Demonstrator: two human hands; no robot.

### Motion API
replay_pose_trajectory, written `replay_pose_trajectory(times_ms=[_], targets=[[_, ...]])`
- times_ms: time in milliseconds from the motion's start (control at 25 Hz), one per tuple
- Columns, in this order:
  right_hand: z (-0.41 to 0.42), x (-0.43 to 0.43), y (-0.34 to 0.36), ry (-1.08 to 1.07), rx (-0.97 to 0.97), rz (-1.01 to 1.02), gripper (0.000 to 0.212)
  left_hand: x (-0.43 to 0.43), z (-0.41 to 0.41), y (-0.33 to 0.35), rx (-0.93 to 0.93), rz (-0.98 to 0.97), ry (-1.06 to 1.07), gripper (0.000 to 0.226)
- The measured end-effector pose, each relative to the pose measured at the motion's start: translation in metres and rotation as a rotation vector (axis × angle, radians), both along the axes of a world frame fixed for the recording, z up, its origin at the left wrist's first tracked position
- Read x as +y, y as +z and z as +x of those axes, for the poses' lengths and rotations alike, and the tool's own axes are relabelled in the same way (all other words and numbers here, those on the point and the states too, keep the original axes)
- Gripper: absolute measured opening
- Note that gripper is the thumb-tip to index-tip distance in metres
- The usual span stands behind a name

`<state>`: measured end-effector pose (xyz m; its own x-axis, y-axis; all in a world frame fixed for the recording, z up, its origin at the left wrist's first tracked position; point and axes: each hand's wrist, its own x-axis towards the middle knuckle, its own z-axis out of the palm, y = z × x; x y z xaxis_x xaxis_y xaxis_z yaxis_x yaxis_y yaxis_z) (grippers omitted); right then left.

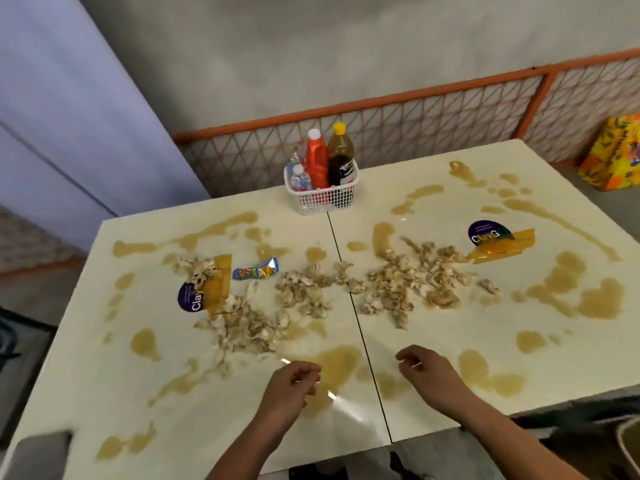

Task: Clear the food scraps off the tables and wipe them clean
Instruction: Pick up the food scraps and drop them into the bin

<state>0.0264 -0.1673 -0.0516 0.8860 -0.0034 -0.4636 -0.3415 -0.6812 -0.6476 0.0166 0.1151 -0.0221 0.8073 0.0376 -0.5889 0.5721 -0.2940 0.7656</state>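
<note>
Looking down from the head view, what covers the tables?

Pale food scraps [398, 282] lie in a loose band across the seam where the left table [104, 375] and the right table [485, 202] meet, with a second clump [242, 327] nearer the person. Brown liquid spills [588, 299] spread over both tops.

Anything else among the mess?

A crumpled snack wrapper [256, 271] sits just beyond the left clump. Each table carries a purple sticker [488, 232] held by yellow tape; the left sticker [188, 297] touches the scraps.

And at the far edge?

A white basket [322, 199] straddles the seam, holding a red bottle [317, 161], a dark bottle [341, 157] with a yellow cap and a small water bottle [300, 178], all upright.

Where are the hands?

Both hover over the near edge, either side of the seam. The left hand [294, 382] and right hand [426, 372] have curled fingers with thumb near fingertips. A faint clear glint shows beside them; I cannot tell whether they pinch anything.
</note>
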Motion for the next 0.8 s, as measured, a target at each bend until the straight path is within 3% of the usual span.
replay_pose_trajectory(times_ms=[400, 520, 800], targets=[[0.107, 0.163, -0.032, 0.582, 0.017, -0.515, 0.045, 0.188, 0.023, -0.041, 0.015, 0.001, 0.253, 0.013], [0.124, 0.182, -0.038, 0.582, 0.089, -0.630, 0.051, 0.221, 0.042, -0.047, -0.003, -0.007, 0.268, 0.014], [0.137, 0.198, -0.044, 0.475, 0.127, -0.631, 0.057, 0.280, 0.098, -0.065, -0.096, 0.089, 0.215, 0.012]])
